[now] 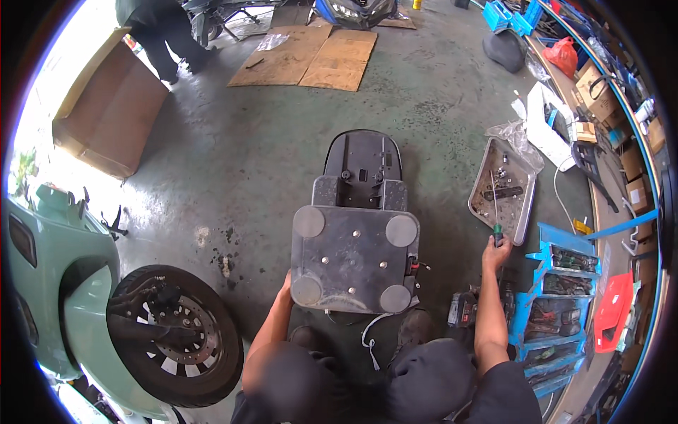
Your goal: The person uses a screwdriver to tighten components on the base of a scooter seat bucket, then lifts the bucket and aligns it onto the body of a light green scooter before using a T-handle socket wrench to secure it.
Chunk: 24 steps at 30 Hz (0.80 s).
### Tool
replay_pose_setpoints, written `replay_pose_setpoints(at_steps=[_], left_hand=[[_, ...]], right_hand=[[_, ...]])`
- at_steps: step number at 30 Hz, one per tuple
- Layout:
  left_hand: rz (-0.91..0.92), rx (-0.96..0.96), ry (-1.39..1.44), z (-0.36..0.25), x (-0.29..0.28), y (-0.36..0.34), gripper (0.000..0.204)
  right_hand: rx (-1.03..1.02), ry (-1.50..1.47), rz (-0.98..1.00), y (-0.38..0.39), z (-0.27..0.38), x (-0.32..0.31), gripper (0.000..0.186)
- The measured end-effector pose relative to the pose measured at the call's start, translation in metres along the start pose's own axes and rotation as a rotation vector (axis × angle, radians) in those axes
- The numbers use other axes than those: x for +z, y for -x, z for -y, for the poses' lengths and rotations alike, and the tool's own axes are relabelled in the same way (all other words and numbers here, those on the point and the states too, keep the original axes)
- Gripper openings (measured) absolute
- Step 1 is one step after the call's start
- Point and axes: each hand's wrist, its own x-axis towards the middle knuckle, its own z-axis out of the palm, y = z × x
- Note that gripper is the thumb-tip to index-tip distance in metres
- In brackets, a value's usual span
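A black plastic seat-like assembly (355, 258) lies bottom-up in front of me, with round pads at its corners and a narrower rounded section (374, 152) at the far end. My left hand (284, 290) grips its left edge, mostly hidden behind it. My right hand (498, 253) is closed round the green handle of a screwdriver (497, 233), whose shaft points forward over a metal tray (523, 226) holding dark parts. Beside my right forearm are a power tool (462, 311) and an open blue toolbox (537, 286) full of tools. A white cord (369, 346) lies between my boots.
A mint scooter (56, 275) with its front wheel stands close on my left. Behind it are a cardboard box (113, 106) and another person's legs (169, 56). Cardboard sheets (335, 63) lie before a blue scooter (353, 13). A cluttered bench (607, 247) runs along the right.
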Motion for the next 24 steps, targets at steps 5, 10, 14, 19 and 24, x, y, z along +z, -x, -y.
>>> replay_pose_setpoints(at_steps=[5, 10, 14, 19, 24], left_hand=[[-0.142, 0.039, -0.065, -0.028, 0.043, 0.006, 0.055], [-0.37, 0.388, -0.312, -0.094, 0.097, 0.04, 0.057], [-0.348, 0.776, -0.499, -0.189, 0.18, 0.107, 0.06], [-0.127, 0.761, -1.285, -0.23, 0.251, 0.143, 0.084], [-0.11, 0.717, -1.087, -0.234, 0.231, 0.137, 0.062]], right_hand=[[-0.054, 0.103, 0.029, 0.008, -0.018, 0.014, 0.022], [-0.147, 0.358, 0.087, 0.011, 0.036, -0.001, 0.027], [-0.309, 0.217, 0.14, 0.04, 0.096, -0.015, 0.031], [0.29, -0.33, 0.704, 0.115, 0.114, 0.039, 0.038], [0.712, -0.611, 0.989, 0.138, 0.094, 0.089, 0.057]])
